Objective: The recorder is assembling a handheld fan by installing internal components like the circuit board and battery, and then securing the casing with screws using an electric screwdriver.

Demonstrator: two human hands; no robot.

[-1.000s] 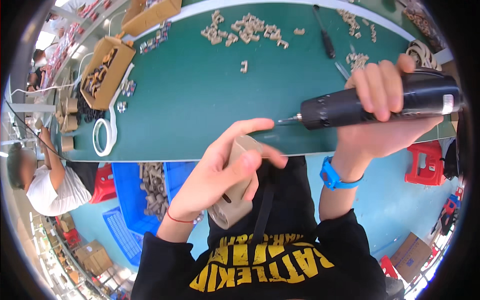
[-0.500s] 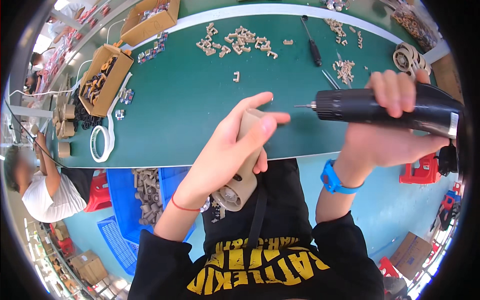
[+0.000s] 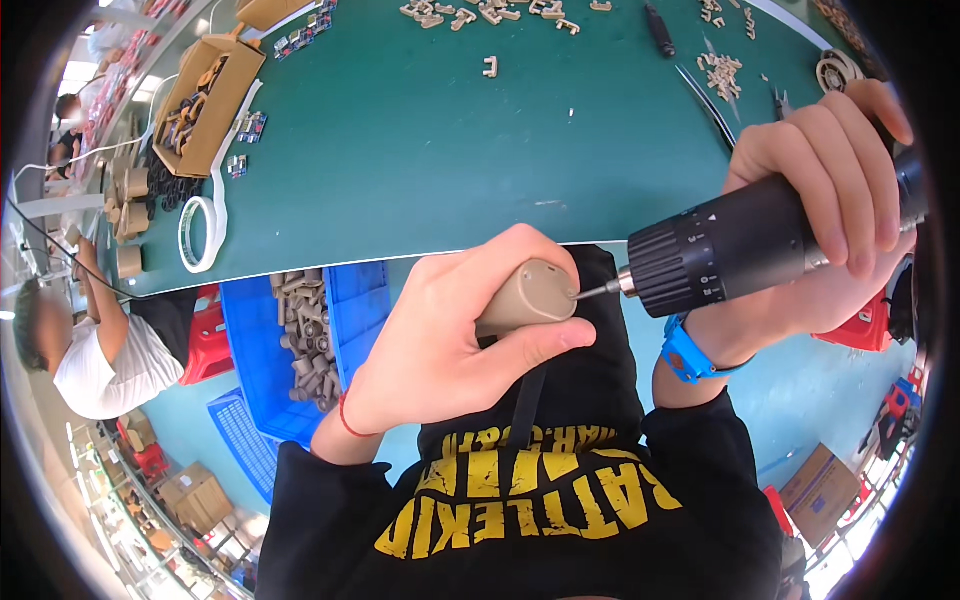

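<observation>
Beige housing [image 3: 535, 292] is clasped by the left hand [image 3: 440, 345], its end met by the driver [image 3: 725, 250] gripped in the right hand [image 3: 835, 180]; loose parts [image 3: 720, 75] are left unfitted on the surface [image 3: 400, 170].

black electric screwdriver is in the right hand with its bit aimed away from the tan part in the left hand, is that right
Not quite: the black electric screwdriver is in the right hand, but the head view shows its bit aimed at the tan part in the left hand, not away from it.
</observation>
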